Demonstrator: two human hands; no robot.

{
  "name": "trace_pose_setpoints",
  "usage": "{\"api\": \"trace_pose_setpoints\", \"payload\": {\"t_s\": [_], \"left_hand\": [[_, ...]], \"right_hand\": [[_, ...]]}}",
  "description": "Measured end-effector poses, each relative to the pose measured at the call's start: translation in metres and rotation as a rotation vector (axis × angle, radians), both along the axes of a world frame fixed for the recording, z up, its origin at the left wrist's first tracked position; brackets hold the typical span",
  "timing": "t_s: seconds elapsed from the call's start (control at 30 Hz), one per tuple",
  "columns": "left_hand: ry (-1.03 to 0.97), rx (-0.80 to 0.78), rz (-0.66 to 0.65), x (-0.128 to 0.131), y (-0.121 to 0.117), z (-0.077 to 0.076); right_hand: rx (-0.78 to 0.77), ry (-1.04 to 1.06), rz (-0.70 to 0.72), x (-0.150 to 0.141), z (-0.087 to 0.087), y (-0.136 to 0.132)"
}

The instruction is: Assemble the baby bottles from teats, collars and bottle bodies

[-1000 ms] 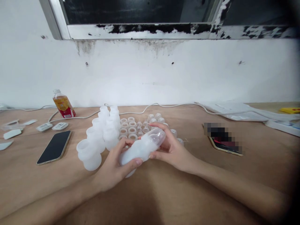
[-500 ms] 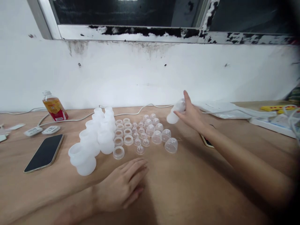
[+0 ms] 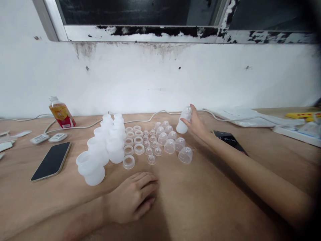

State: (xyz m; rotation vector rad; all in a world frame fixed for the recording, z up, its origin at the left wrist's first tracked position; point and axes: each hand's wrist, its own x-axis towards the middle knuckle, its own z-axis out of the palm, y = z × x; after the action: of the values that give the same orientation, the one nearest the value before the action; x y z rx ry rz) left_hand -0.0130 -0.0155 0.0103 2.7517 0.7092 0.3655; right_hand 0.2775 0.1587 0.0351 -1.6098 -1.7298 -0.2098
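At the back of the table my right hand [image 3: 198, 125] is closed around a capped baby bottle [image 3: 182, 124], which stands nearly upright with a frosted body and clear dome cap. My left hand [image 3: 134, 197] lies on the near tabletop, holding nothing, its fingers loosely curved and the thumb apart. Beyond it are rows of parts: frosted bottle bodies [image 3: 116, 149], clear screw rings [image 3: 128, 162], small clear nipples [image 3: 151, 159] and clear dome caps [image 3: 185, 155]. The caps stand closest to the bottle. My right fingers hide part of it.
A dark phone [image 3: 51, 161] lies at left, near a drink bottle [image 3: 62, 112] and two white tags [image 3: 57, 137]. Another phone [image 3: 230, 141] showing digits is partly under my right forearm. A white cable [image 3: 150, 117] runs along the wall; plastic bags [image 3: 240, 117] lie back right.
My right hand has brought the bottle slightly left and down, turning it from tilted to nearly upright. More of the phone by my right forearm shows. My left hand stays about where it was.
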Motion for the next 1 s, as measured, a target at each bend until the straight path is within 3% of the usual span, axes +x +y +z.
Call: {"api": "trace_pose_setpoints", "payload": {"t_s": [0.17,0.33,0.47,0.57,0.63,0.7,0.8,1.0], "left_hand": [[0.027,0.000,0.018,-0.002,0.001,0.002],[0.138,-0.011,-0.040,-0.009,0.003,0.008],[0.175,-0.043,-0.021,-0.014,0.003,0.008],[0.195,-0.048,0.004,-0.018,0.002,0.007],[0.207,-0.042,0.023,-0.020,0.001,0.006],[0.209,-0.034,0.040,-0.021,0.001,0.005],[0.212,-0.046,0.055,-0.022,0.002,0.005],[0.205,-0.084,0.064,-0.026,0.002,0.004]], "right_hand": [[-0.003,0.020,0.031,0.005,-0.003,0.006],[0.118,-0.053,-0.011,-0.008,0.016,-0.019],[0.156,-0.230,0.330,-0.049,0.017,-0.084],[-0.010,-0.474,0.763,-0.080,-0.004,-0.134],[-0.114,-0.573,1.022,-0.094,-0.019,-0.154],[-0.239,-0.602,1.125,-0.100,-0.028,-0.162],[-0.331,-0.546,1.101,-0.100,-0.031,-0.161],[-0.377,-0.468,0.859,-0.094,-0.032,-0.162]]}}
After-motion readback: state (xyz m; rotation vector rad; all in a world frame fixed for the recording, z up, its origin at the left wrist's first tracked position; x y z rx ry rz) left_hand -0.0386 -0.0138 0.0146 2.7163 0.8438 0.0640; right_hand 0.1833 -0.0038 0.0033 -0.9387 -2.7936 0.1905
